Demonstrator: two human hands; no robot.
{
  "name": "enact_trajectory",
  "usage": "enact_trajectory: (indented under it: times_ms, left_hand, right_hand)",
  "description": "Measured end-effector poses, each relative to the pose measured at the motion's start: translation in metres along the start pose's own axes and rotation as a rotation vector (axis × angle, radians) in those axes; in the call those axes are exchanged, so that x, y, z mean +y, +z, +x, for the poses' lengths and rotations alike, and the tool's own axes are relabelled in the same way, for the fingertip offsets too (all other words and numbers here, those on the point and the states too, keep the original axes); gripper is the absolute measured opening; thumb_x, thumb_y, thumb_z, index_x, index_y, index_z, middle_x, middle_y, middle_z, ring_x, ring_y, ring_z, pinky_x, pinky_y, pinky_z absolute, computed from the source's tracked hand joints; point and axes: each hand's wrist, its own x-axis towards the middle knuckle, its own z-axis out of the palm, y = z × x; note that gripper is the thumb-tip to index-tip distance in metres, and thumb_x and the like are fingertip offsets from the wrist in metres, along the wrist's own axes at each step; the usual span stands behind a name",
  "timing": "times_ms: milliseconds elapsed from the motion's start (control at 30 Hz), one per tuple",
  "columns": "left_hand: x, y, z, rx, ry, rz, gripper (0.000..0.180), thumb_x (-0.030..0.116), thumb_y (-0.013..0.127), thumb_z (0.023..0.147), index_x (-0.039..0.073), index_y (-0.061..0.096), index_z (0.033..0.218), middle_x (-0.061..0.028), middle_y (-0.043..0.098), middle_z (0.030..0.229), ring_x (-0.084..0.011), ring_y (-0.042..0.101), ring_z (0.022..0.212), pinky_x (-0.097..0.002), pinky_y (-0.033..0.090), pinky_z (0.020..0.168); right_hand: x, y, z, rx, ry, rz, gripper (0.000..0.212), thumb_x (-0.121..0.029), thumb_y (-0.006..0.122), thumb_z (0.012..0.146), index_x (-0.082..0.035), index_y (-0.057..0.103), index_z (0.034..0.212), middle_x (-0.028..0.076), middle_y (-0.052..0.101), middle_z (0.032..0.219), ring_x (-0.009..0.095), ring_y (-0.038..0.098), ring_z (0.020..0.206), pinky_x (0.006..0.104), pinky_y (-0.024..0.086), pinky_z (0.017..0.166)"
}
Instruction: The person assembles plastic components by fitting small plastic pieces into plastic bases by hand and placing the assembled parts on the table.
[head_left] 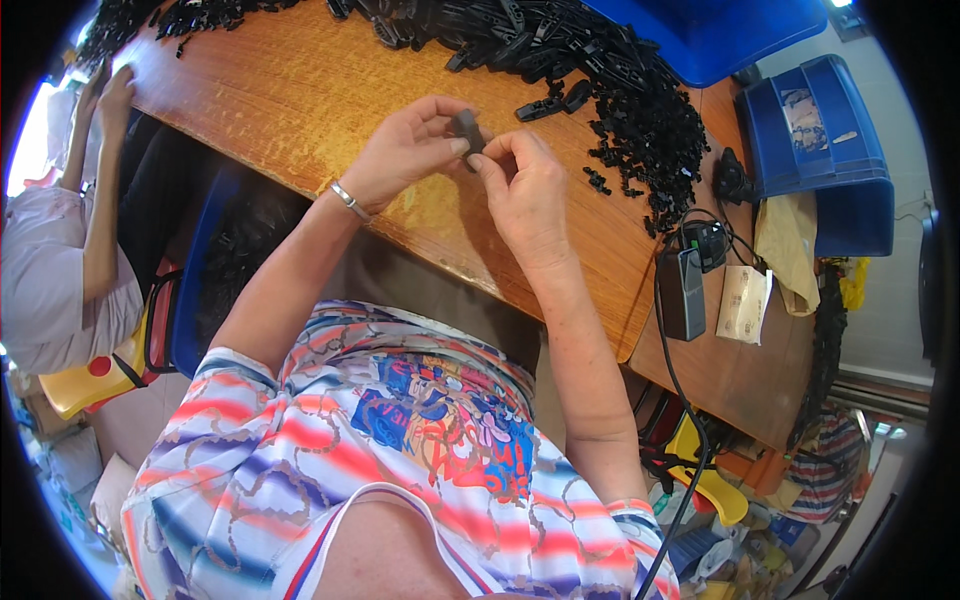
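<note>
Black and small, a part (467, 127) sits near twelve o'clock in the head view, pinched by the left hand (412, 150) and right hand (528, 190), fingertips nearly together; loose black pieces (655, 145) lie toward three o'clock from it.

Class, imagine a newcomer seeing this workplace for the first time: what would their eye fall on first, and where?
Probably the bright striped shirt across the lower middle. Just above it, the left hand and right hand meet over the table, a small dark part between them. Beyond, a heap of black pieces spreads along the top and toward the right.
</note>
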Motion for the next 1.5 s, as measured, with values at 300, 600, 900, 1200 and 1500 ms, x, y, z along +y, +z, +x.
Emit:
enact_trajectory:
  times_ms: [300,600,900,1200,1500]
  left_hand:
    - [0.018,0.010,-0.040,0.092,0.125,0.368,0.040,0.003,0.069,0.101,-0.001,0.060,0.139,-0.0063,0.072,0.120,-0.0111,0.068,0.111,-0.0279,0.055,0.098]
    - [0.107,-0.095,-0.122,-0.107,-0.169,0.868,0.017,0.013,0.071,0.101,-0.001,0.077,0.109,-0.0059,0.077,0.101,-0.0117,0.070,0.092,-0.0283,0.056,0.085]
    - [0.035,0.004,0.051,0.145,0.117,1.019,0.034,0.025,0.077,0.099,0.002,0.076,0.125,-0.0132,0.079,0.112,-0.0241,0.077,0.100,-0.0365,0.061,0.090]
    - [-0.030,0.047,0.119,0.261,0.423,1.386,0.028,0.020,0.081,0.089,0.007,0.075,0.114,-0.0124,0.070,0.104,-0.0296,0.071,0.094,-0.0384,0.059,0.084]
    - [-0.002,0.037,0.071,0.116,0.114,0.525,0.025,0.000,0.074,0.095,0.000,0.067,0.119,-0.0057,0.071,0.110,-0.0095,0.070,0.095,-0.0251,0.058,0.080]
  right_hand:
    - [-0.014,0.027,-0.022,-0.027,-0.012,0.083,0.020,-0.004,0.083,0.083,-0.001,0.064,0.092,0.019,0.068,0.090,0.040,0.069,0.086,0.0465,0.054,0.073]
    - [-0.003,0.018,-0.015,-0.389,-0.094,0.040,0.020,-0.019,0.086,0.087,-0.005,0.073,0.090,0.014,0.071,0.086,0.030,0.071,0.080,0.0412,0.055,0.073]
    - [0.050,-0.005,0.009,-0.070,-0.052,-0.422,0.013,-0.009,0.078,0.088,-0.004,0.073,0.099,0.020,0.069,0.099,0.041,0.070,0.089,0.0511,0.056,0.076]
    - [0.053,-0.036,-0.007,-0.212,-0.050,-0.311,0.015,-0.004,0.076,0.089,-0.004,0.075,0.104,0.020,0.068,0.100,0.041,0.069,0.094,0.0517,0.055,0.082]
    - [0.031,-0.033,0.010,0.268,-0.196,-0.046,0.017,0.003,0.073,0.093,-0.002,0.070,0.109,0.016,0.069,0.097,0.036,0.070,0.085,0.0421,0.056,0.074]
